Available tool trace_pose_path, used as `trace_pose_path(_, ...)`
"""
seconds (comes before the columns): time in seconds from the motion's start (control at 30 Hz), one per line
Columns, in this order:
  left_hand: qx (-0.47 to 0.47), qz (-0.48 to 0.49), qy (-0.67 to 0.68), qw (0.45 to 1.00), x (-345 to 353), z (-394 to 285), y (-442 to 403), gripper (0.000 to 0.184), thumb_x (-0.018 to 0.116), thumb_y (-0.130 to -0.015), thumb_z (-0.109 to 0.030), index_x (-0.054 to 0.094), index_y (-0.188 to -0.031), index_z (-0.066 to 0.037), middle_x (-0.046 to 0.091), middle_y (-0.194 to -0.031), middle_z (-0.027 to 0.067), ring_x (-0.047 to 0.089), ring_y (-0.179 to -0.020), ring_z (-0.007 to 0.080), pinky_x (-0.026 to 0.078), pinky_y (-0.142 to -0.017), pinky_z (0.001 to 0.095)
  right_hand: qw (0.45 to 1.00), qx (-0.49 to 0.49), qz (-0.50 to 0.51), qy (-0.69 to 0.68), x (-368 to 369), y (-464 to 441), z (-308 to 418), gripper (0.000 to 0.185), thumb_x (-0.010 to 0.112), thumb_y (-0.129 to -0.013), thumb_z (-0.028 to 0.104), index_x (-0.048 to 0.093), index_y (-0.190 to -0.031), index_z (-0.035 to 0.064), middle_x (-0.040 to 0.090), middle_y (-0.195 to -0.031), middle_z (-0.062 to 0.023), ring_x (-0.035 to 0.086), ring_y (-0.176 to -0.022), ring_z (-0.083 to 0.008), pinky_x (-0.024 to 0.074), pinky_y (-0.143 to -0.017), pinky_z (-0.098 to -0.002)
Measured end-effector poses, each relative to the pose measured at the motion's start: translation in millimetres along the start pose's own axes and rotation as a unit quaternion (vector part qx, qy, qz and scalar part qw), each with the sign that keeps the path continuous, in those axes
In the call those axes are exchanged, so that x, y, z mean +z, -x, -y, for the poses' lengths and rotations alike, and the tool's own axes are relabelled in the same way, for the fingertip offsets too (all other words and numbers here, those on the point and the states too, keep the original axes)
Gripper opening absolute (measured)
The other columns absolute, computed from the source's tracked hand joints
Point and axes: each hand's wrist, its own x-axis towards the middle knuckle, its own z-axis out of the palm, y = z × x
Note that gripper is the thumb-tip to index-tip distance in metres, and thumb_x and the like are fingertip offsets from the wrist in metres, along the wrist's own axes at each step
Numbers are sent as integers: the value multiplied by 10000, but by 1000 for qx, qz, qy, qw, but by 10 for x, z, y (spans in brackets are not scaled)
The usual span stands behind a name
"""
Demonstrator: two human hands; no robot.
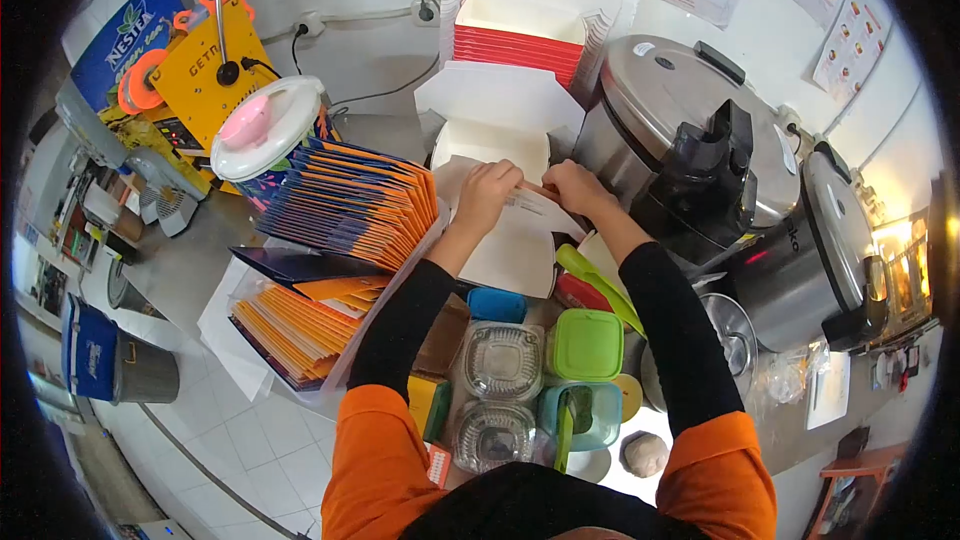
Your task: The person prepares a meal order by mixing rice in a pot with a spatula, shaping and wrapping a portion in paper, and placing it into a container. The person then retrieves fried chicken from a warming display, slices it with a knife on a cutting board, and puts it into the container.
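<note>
My left hand (487, 195) and my right hand (580, 190) are close together over the counter, fingers closed on the upper edge of a white paper food box (510, 258). A narrow tan strip (540, 190) shows between my fingertips; I cannot tell whether it is part of the box. Just behind my hands stands an open white paper box (495, 143) with its lid raised. Farther back, several red-sided paper boxes (515, 52) are nested in a stack. My palms hide part of the front box's edge.
Folded orange-and-navy cartons (350, 202) fill a bin at my left, beside a lidded tub (268, 130). Large steel cookers (690, 130) stand close on the right. Clear plastic containers (502, 360) and a green-lidded container (585, 345) lie below my forearms. A yellow machine (205, 55) stands back left.
</note>
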Motion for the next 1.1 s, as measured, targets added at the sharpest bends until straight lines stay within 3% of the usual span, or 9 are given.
trace_pose_path(0.2, 47, -42, 28, 998, -58, -114, 51, 57, 488, -674, -86, 480, -712, -45, 536, -801, 84, 537, -758, 271, 428, -673, 340, 999, -18, -2, -32, -38, 40, -8, 116, 531, -654, 8, 600, -747, 17, 575, -811, -206, 583, -801, -320, 460, -664, -379)
trace_pose_path(0.4, 124, 97, 8, 987, -74, -245, -220, 102, 509, -709, -65, 517, -789, -4, 549, -803, 123, 541, -800, 268, 437, -699, 318, 990, -19, -95, -103, 191, -118, -36, 184, 514, -704, 164, 595, -768, 11, 574, -844, -230, 584, -809, -327, 455, -681, -398)
trace_pose_path(0.43, 99, 61, 23, 993, -92, -178, -245, 93, 509, -713, -53, 516, -790, -2, 551, -803, 120, 547, -794, 254, 438, -698, 313, 993, 53, 22, -105, 116, -145, -56, 257, 506, -717, 240, 592, -827, 24, 569, -894, -229, 579, -833, -330, 450, -691, -409)
trace_pose_path(0.6, -74, -58, 103, 990, -456, 186, -451, 96, 549, -708, -2, 510, -795, 1, 557, -795, 90, 556, -729, 168, 437, -666, 268, 988, 65, -73, -118, -45, 149, 10, 285, 475, -746, 283, 595, -862, 53, 573, -908, -203, 567, -855, -332, 442, -717, -413)
trace_pose_path(0.8, -138, -215, 223, 941, -768, 95, -460, 106, 595, -740, -41, 501, -785, -24, 524, -766, 43, 518, -726, 128, 418, -670, 248, 918, 14, -175, -356, 56, 232, 34, 411, 393, -831, 375, 574, -842, 6, 587, -773, -177, 575, -734, -266, 436, -680, -362)
trace_pose_path(0.87, -149, -320, 286, 891, -794, 265, -465, 155, 615, -745, -70, 485, -815, -25, 507, -765, 25, 495, -719, 119, 412, -670, 253, 766, 124, -177, -606, -240, 681, 494, 581, 357, -836, 505, 530, -993, -27, 573, -888, -133, 534, -782, -232, 418, -692, -338)
trace_pose_path(0.9, -165, -360, 323, 859, -817, 253, -476, 176, 622, -746, -79, 476, -829, -26, 503, -769, 24, 484, -713, 121, 406, -671, 252, 769, 122, -119, -617, -471, 903, 632, 663, 476, -797, 490, 340, -1212, -9, 454, -1120, -112, 456, -987, -190, 396, -794, -260)
trace_pose_path(1.0, -105, -397, 228, 883, -943, 1, -626, 182, 622, -752, -91, 463, -815, -28, 470, -758, 17, 446, -725, 115, 381, -694, 243, 757, -3, -312, -574, -487, 1109, 937, 804, 617, -724, 426, 228, -1221, -73, 439, -1119, -157, 436, -1037, -198, 358, -879, -303)
trace_pose_path(1.1, -53, -419, 52, 905, -1431, -826, -853, 167, 604, -769, -84, 461, -818, -14, 478, -758, 42, 479, -741, 147, 408, -702, 254, 756, -1, -448, -478, -964, 1671, 1041, 863, 721, -530, 499, 371, -1120, -25, 563, -941, -214, 571, -871, -313, 432, -793, -355)
